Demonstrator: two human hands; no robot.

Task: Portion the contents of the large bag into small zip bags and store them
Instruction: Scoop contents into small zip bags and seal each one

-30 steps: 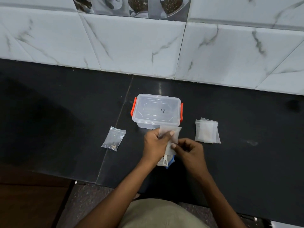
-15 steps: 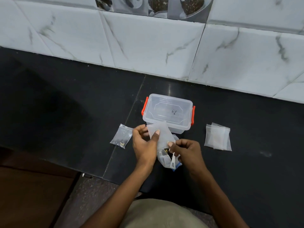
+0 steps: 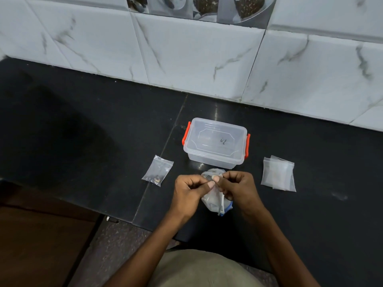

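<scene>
At the near edge of the black stone counter (image 3: pixel 310 204), my left hand (image 3: pixel 189 195) and right hand (image 3: pixel 238 189) pinch the mouth of a small clear zip bag (image 3: pixel 214 194), now brought down from its raised position half a second ago. Beneath it sits the large crumpled clear bag (image 3: pixel 211 200); whether anything went in I can't tell. One filled clear packet (image 3: pixel 157 170) lies left, the lidded clear box with orange clips (image 3: pixel 215 141) behind, empty bags (image 3: pixel 277 174) right: portioning has barely started.
</scene>
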